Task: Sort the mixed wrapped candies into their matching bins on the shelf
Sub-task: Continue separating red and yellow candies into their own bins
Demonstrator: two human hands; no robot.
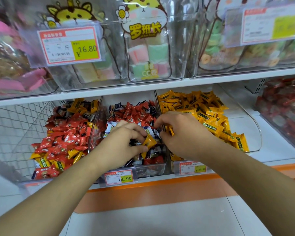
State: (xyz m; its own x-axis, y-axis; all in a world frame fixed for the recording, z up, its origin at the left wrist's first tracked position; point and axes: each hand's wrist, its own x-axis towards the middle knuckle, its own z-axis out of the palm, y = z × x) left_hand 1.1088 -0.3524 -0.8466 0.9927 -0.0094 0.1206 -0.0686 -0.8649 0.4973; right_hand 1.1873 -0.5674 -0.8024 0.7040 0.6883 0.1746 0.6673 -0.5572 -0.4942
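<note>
Head view, looking down on a shop shelf (143, 87) with three clear bins side by side on the lower level.

Left hand (124, 140) over the front of the middle bin (150, 167), thumb and fingers pinched on one yellow candy (149, 142); grip clamped on the wrapper, lifted just clear of the heap below. Held that way, probably, because yellow does not belong here: the middle bin mostly holds red, dark blue and white wrappers.

Right hand (180, 133) straddling the clear divider (160, 116) between the middle bin and the yellow bin (250, 133), fingers curled downward. Something yellow at the fingertips near the divider, so likely another candy pinched or just being let go; cannot tell which, since the fingers hide the contact.

Pinched yellow candy just beside the right hand, a short reach left of the divider. Matching home just beyond it: the right-hand bin, filled almost wholly with the same yellow wrappers.

Left bin (41, 178) still mixed, mostly red candies (65, 138) with several yellow ones at the back and front. Plenty left to sort, by the look of it.

Above, upper-shelf boxes of pastel sweets, with a price tag (69, 46) reading 16.80.
</note>
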